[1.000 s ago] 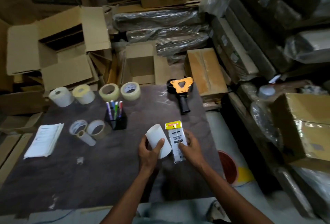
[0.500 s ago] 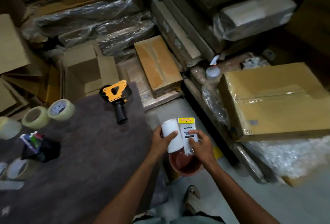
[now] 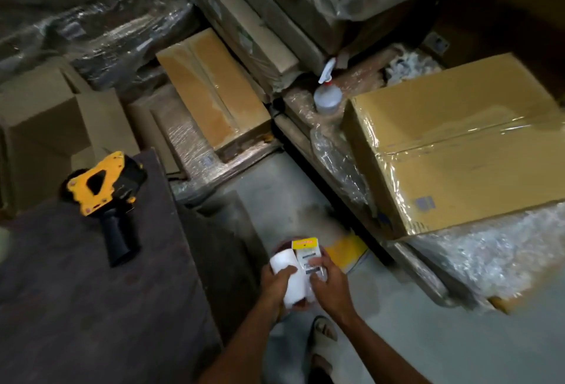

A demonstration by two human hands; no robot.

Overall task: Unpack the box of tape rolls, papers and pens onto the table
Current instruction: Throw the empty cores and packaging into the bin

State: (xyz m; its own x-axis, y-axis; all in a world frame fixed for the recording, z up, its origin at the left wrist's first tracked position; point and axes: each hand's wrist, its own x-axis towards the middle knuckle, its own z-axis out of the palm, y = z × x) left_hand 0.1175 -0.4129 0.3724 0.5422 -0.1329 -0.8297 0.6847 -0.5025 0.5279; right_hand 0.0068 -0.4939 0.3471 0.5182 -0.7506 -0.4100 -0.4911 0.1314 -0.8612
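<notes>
1. At the far left, a plain brown cardboard box (image 3: 46, 126) stands behind the dark brown table (image 3: 76, 292).
2. A yellow and black tape gun with a black handle (image 3: 105, 197) lies on the table, near its far corner.
3. Further back, a flat tan cardboard box with shiny tape down its middle (image 3: 211, 87) lies among packs wrapped in clear plastic.
4. The left hand (image 3: 276, 284) is off the table, out over the grey floor (image 3: 428, 337). Its fingers and thumb curl around a white paper roll (image 3: 290, 276) and grip it.
5. Just beside it, the right hand (image 3: 328, 285) pinches a small clear plastic packet with a yellow top and a white label (image 3: 307, 253). The packet touches the roll.
6. Below the hands, a foot in a pale sandal (image 3: 324, 337) stands on the floor.
7. A clear plastic bottle with a white pump top (image 3: 327, 93) stands further back on wrapped packs.
8. At the right, a big brown cardboard box sealed with clear tape (image 3: 458, 145) sits on bubble wrap (image 3: 489, 261).
</notes>
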